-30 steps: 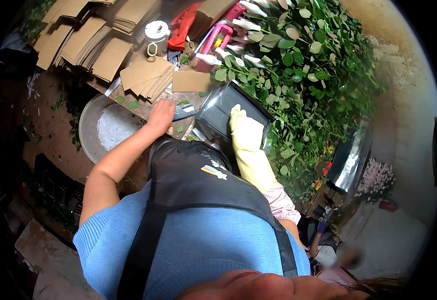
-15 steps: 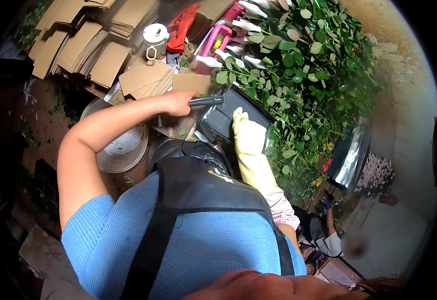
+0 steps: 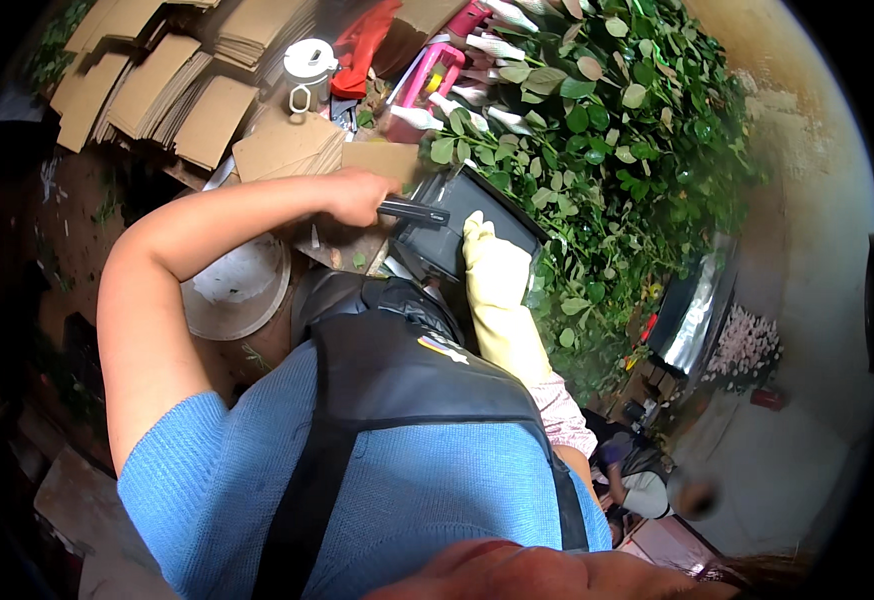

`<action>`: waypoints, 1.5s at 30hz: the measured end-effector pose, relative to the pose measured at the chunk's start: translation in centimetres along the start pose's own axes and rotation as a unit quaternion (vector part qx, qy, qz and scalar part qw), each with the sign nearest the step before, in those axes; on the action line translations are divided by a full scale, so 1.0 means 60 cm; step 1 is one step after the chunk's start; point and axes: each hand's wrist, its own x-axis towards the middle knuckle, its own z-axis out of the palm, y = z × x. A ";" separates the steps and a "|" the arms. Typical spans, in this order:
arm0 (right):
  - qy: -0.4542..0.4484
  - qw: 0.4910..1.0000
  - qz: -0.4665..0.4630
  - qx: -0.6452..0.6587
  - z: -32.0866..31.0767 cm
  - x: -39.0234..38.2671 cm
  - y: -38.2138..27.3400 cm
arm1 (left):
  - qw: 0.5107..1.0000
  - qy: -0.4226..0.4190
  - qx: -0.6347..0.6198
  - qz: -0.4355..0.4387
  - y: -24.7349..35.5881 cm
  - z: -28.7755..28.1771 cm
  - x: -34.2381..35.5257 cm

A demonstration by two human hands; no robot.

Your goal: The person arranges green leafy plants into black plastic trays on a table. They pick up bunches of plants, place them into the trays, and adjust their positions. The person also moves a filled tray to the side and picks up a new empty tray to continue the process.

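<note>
My left hand (image 3: 359, 196) is bare and closed around a slim black handled tool (image 3: 418, 211), whose kind I cannot make out. The tool points right, over a black tray-like box (image 3: 433, 246) in front of my body. My right hand (image 3: 498, 262) wears a long pale yellow rubber glove. Its fingers are bent together over the box's right part, and whatever they hold, if anything, is hidden. Just right of the box lies a large heap of leafy green stems (image 3: 597, 200), with white-wrapped bundles (image 3: 497, 47) at its far left side.
Stacks of brown cardboard sheets (image 3: 157, 88) stand at the far left. Near them are a lidded cup (image 3: 308, 75), a red cloth-like item (image 3: 359, 60) and a pink-handled thing (image 3: 427, 75). A round white tub (image 3: 242, 295) sits below my left forearm. Another person (image 3: 642, 480) is at lower right.
My left forearm and elbow have shifted slightly left, and the black tool has tilted with its tip lower. My right hand has barely moved. The other person has changed posture.
</note>
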 end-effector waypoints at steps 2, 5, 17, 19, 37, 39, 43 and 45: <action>0.008 1.000 -0.007 -0.014 -0.007 0.004 -0.001 | 0.994 0.022 -0.090 0.051 -0.046 0.013 -0.006; -0.010 1.000 0.021 -0.004 -0.010 0.003 -0.001 | 0.970 0.142 0.195 -0.019 -0.005 0.010 -0.053; -0.024 0.999 -0.038 -0.019 -0.005 0.001 0.004 | 0.835 0.309 0.369 0.268 -0.033 0.094 0.002; -0.018 0.999 -0.039 -0.022 -0.010 0.002 0.004 | 0.871 0.228 0.341 0.272 -0.043 0.064 0.020; -0.036 0.999 0.009 -0.017 -0.020 0.001 -0.009 | 0.859 0.211 0.435 0.165 -0.064 -0.005 0.204; -0.037 0.999 0.013 0.002 -0.013 0.001 -0.007 | 0.876 0.235 0.394 0.149 -0.072 -0.002 0.210; 0.008 0.999 0.032 0.035 -0.028 -0.006 0.005 | 0.855 0.342 0.322 0.218 -0.077 0.011 0.194; -0.040 0.972 0.095 0.209 -0.063 -0.001 0.006 | 0.849 0.404 0.285 0.188 -0.084 0.035 0.136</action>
